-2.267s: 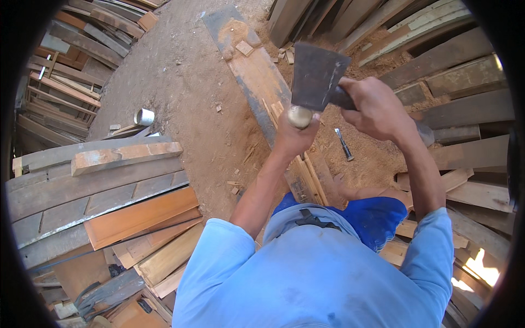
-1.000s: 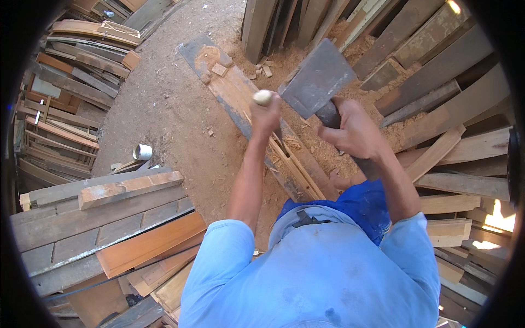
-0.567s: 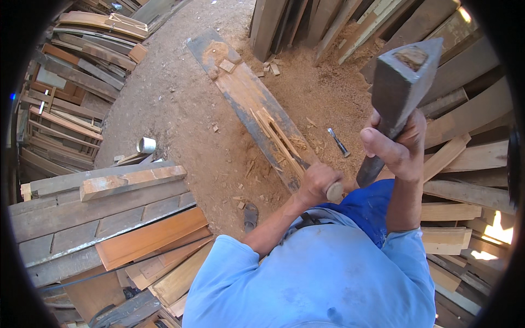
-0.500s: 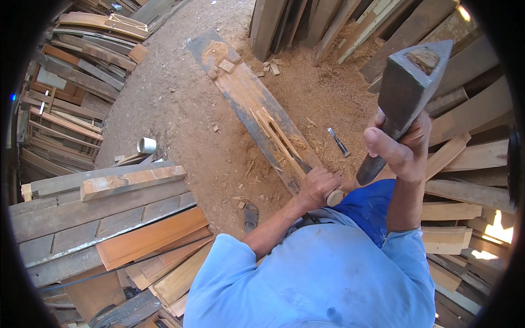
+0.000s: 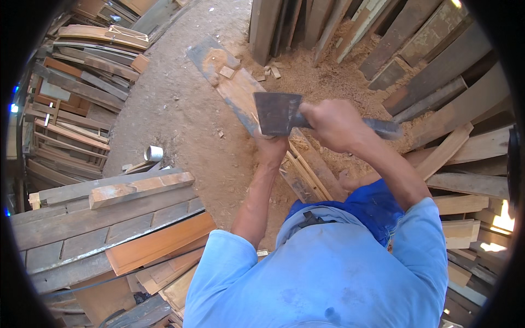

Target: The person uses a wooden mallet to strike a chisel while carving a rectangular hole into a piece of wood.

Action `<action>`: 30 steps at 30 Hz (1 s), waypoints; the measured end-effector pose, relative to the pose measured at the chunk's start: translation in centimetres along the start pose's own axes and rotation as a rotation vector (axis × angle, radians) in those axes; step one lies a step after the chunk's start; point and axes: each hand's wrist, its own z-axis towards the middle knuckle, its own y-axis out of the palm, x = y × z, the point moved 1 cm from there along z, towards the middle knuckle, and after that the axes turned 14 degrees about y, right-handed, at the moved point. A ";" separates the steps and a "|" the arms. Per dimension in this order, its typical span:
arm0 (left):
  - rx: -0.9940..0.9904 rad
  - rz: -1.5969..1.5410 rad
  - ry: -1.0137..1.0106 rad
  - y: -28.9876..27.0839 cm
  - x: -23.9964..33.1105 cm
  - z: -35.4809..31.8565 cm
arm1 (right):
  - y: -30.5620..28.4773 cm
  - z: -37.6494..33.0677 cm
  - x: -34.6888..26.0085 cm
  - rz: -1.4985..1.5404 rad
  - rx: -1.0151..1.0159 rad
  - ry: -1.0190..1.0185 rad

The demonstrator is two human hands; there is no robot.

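My right hand (image 5: pixel 342 126) is wrapped round the handle of an axe (image 5: pixel 278 113), held nearly level with its broad dark metal head toward the left. Directly under that head is my left hand (image 5: pixel 272 146), closed; the axe hides most of its fingers. Only a pale bit shows there of the chisel whose wooden handle it gripped a moment earlier. Both hands are over a narrow, slotted piece of pale wood (image 5: pixel 309 174). This piece lies lengthwise on a long worn plank (image 5: pixel 243 85) on the ground, its far part covered by my hands.
Sawdust and small offcuts (image 5: pixel 226 71) lie on and around the plank. Upright boards (image 5: pixel 394 76) lean along the right. Stacked planks (image 5: pixel 158 240) fill the lower left, with a white cup (image 5: pixel 153 153) beyond them. My bare foot (image 5: pixel 350 180) is beside the plank.
My left hand has moved forward along the slotted wood, away from my body. The axe has come down and left from its raised position, over the left hand. A loose tool on the ground is now hidden.
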 end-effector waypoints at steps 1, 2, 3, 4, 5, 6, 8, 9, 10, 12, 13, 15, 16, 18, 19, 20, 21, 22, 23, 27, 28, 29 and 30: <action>0.053 -0.003 0.071 0.0 0.5 -0.4 | -0.2 0.4 -0.4 0.053 -0.067 0.007; 0.105 -0.006 0.143 0.4 0.8 -0.7 | -0.8 0.7 -0.8 0.105 -0.134 0.014; 0.171 -0.013 0.222 0.5 0.9 -0.6 | -1.8 1.1 -1.4 0.148 -0.199 0.008; 0.127 -0.034 0.150 0.1 -0.2 -1.0 | -2.7 0.8 -1.9 0.245 -0.181 0.025; 0.084 -0.056 0.079 -0.3 -1.8 -1.3 | -4.0 0.4 -2.5 0.341 -0.163 0.044; 0.034 -0.083 0.020 -0.3 -2.1 -1.1 | -4.7 0.1 -2.7 0.434 -0.130 0.068; 0.058 -0.028 0.075 0.2 -2.2 -1.8 | -3.9 -0.3 -2.3 0.433 -0.101 0.125; 0.056 -0.006 0.109 0.9 -1.9 -1.9 | -3.6 -0.6 -1.6 0.431 -0.075 0.165; 0.019 0.043 0.045 1.0 -1.5 -1.9 | -2.9 -0.5 -1.4 0.327 -0.134 0.141; 0.076 0.085 0.304 1.5 -0.8 -1.8 | -1.2 -0.2 -0.6 0.106 -0.240 0.103; 0.086 0.085 0.288 1.8 -0.9 -1.5 | -0.8 -0.1 0.4 0.179 -0.214 0.086; 0.017 0.131 0.271 2.9 -1.3 1.0 | -0.5 -0.4 1.7 0.335 -0.182 0.054; -0.018 0.158 0.251 3.2 -1.3 1.5 | -0.4 -1.0 1.7 0.484 -0.246 0.134; -0.095 0.202 0.209 3.4 -0.7 0.0 | -0.6 -3.5 1.1 0.778 -0.372 0.297; -0.138 0.219 0.192 3.9 -0.3 -1.1 | -0.4 -4.8 1.3 0.889 -0.340 0.289; -0.208 0.125 0.305 4.2 -0.9 -3.5 | 0.1 -6.3 1.9 1.000 -0.306 0.279; -0.281 0.033 0.416 4.5 -2.0 -6.6 | 0.3 -8.0 2.3 1.117 -0.271 0.270; -0.399 0.125 0.577 5.2 -3.6 -9.5 | 0.4 -9.3 2.4 1.247 -0.329 0.378; -0.522 0.212 0.746 6.0 -5.1 -11.9 | 0.6 -10.2 2.7 1.302 -0.315 0.384; -0.626 0.420 0.877 4.6 -6.8 -15.4 | 1.6 -12.4 4.6 1.434 -0.259 0.360; -0.613 0.411 0.828 4.3 -4.6 -14.0 | 1.4 -13.4 5.3 1.446 -0.284 0.394; -0.598 0.412 0.784 4.1 -2.0 -12.4 | 1.2 -14.1 5.9 1.463 -0.307 0.415; -0.519 0.333 0.699 4.0 1.0 -10.8 | 1.0 -14.2 6.1 1.468 -0.292 0.390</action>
